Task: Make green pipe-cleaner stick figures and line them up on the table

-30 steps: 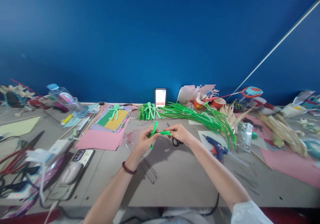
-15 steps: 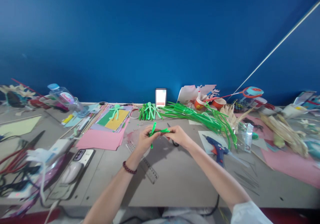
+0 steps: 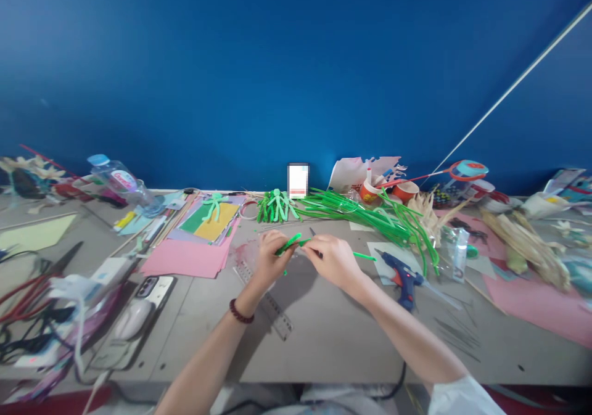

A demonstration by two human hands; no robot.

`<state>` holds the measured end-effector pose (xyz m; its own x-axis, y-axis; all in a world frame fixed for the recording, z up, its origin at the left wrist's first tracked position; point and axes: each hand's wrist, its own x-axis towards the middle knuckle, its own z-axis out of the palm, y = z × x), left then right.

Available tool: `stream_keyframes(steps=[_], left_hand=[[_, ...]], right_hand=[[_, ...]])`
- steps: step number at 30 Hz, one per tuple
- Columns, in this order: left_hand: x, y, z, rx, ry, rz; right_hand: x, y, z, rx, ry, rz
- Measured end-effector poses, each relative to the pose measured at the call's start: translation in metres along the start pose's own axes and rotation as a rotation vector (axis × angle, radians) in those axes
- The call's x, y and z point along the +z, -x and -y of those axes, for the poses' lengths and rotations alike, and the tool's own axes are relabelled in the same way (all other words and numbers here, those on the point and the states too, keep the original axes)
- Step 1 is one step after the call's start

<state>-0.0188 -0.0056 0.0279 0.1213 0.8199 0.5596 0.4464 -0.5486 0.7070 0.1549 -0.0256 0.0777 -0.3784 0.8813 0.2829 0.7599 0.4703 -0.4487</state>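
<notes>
Over the middle of the table, my left hand (image 3: pixel 272 256) pinches a bright green pipe cleaner (image 3: pixel 292 240), with a folded piece rising above the fingers and a tip showing below. My right hand (image 3: pixel 337 259) is closed on the green pipe cleaner close to the left fingertips. A straight green end pokes out to the right beyond that hand. Just how the pieces join between the fingers is hidden. Behind the hands stands a cluster of green pipe-cleaner figures (image 3: pixel 277 205). Loose green pipe cleaners (image 3: pixel 361 214) lie in a bundle to their right.
A clear ruler (image 3: pixel 277 319) lies below my left hand. Pink paper (image 3: pixel 187 259) and a phone (image 3: pixel 118 335) with a mouse on it are at left. A blue glue gun (image 3: pixel 403 276) rests at right. A blue wall (image 3: pixel 296 82) rises behind the table.
My right hand has turned and shifted slightly right and down, and a green end now sticks out beyond it. The piece in my left hand has tilted from upright to slanting.
</notes>
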Motion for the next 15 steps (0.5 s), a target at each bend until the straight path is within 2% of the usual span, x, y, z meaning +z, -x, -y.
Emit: stream_keyframes(steps=[3,6,10,12,15], left_hand=[[-0.001,0.000,-0.003,0.034,-0.006,0.099],[-0.002,-0.001,-0.007,0.014,0.096,0.156],[0.000,0.000,-0.008,-0.114,0.282,0.088],[0.002,0.001,-0.003,-0.205,0.348,0.033],[0.004,0.004,0.005,-0.325,0.400,-0.057]], right_hand=[[-0.003,-0.002,-0.006,0.010,-0.006,-0.030],[-0.004,-0.007,-0.014,0.001,-0.068,-0.071],[0.000,-0.016,-0.025,0.026,-0.337,-0.097],[0.006,-0.019,-0.027,0.107,-0.491,-0.032],[0.017,-0.020,-0.027,0.264,-0.665,0.154]])
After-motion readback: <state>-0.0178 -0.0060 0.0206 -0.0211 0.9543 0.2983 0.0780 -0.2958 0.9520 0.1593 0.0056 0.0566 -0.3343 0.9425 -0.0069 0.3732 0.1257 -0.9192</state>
